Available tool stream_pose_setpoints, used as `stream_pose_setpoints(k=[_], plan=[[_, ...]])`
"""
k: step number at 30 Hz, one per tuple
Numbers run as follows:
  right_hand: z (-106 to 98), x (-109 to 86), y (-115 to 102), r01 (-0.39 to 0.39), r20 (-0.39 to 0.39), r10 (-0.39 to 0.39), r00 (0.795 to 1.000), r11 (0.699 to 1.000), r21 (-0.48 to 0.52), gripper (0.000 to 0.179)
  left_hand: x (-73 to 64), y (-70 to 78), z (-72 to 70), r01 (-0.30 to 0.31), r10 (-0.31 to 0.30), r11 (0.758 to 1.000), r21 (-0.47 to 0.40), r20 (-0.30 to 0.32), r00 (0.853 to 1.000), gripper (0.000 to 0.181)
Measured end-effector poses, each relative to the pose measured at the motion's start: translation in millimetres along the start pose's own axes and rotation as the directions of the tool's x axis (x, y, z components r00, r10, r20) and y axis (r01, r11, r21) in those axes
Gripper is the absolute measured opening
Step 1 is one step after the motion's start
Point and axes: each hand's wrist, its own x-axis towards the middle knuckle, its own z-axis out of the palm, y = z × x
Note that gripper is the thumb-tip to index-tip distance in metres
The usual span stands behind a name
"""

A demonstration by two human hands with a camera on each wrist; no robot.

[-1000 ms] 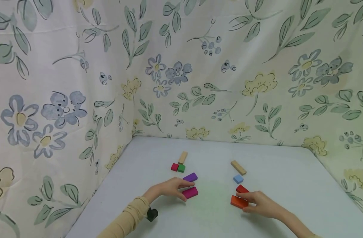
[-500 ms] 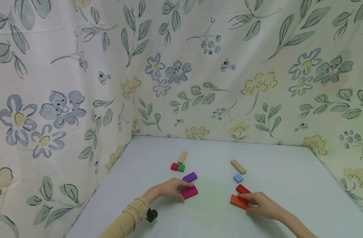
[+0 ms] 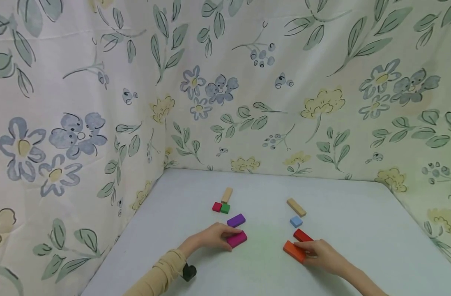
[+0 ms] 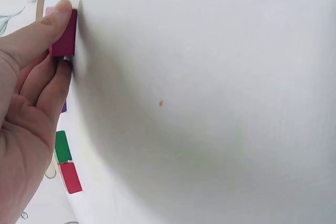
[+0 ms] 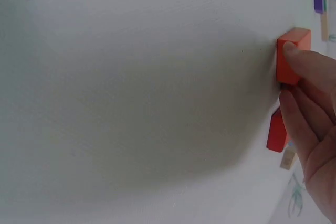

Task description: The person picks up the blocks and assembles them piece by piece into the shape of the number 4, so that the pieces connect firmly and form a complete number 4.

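Observation:
On the white table my left hand (image 3: 215, 236) pinches a magenta block (image 3: 237, 239) between thumb and fingers; the left wrist view shows the thumb pressed on the magenta block (image 4: 65, 36). A purple block (image 3: 236, 220) lies just beyond it. My right hand (image 3: 323, 255) grips an orange block (image 3: 294, 251) near its right end. The right wrist view has the thumb on the orange block's (image 5: 292, 56) face, with the other fingers partly hidden. Behind the orange block lies a red block (image 3: 302, 235), apart from it, its near end covered by the right hand.
Farther back on the left, a crimson cube (image 3: 217, 207) and a green cube (image 3: 225, 209) stand side by side, near a wooden block (image 3: 227, 195). On the right are a light blue cube (image 3: 296, 222) and another wooden block (image 3: 296, 207). A floral curtain (image 3: 247, 90) surrounds the table.
The left fingers have closed onto the magenta block, which is almost where it was. The orange block has turned slightly and shifted a little left in the right hand.

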Motion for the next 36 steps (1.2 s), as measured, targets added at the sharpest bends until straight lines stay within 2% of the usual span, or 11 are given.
stream_pose_setpoints(k=[6,11,16,21,24,31,36], plan=[[8,4.4,-8,-0.064,-0.082,0.057,0.995,0.994,-0.091,0.044,0.4,5.1,9.2,0.063,-0.063,0.998,-0.005,-0.075,0.995,0.056],[11,9.5,-12,-0.06,-0.123,0.045,0.991,0.99,-0.125,0.05,3.2,9.5,11.3,0.119,-0.119,0.993,-0.009,-0.095,0.988,0.061],[5,15.9,-7,0.04,-0.081,-0.045,0.996,0.997,-0.062,0.063,6.8,11.9,2.5,0.096,-0.098,0.994,-0.041,-0.041,0.994,0.068],[0,22.0,-3,0.041,0.024,-0.042,0.999,0.998,0.047,0.07,12.9,8.8,-2.4,0.071,-0.069,0.996,-0.056,0.041,0.997,0.07],[-1,24.0,-1,0.035,0.059,-0.039,0.997,0.997,0.064,0.07,16.8,6.5,-2.3,0.086,-0.082,0.995,-0.053,0.071,0.994,0.069],[1,23.6,2,0.003,0.102,-0.011,0.995,0.997,0.076,0.065,16.2,7.5,-3.9,0.103,-0.104,0.995,0.008,0.098,0.99,0.069],[-1,21.9,1,0.022,0.083,-0.029,0.996,0.996,0.083,0.064,14.6,7.7,-4.4,0.099,-0.099,0.995,0.01,0.081,0.992,0.067]])
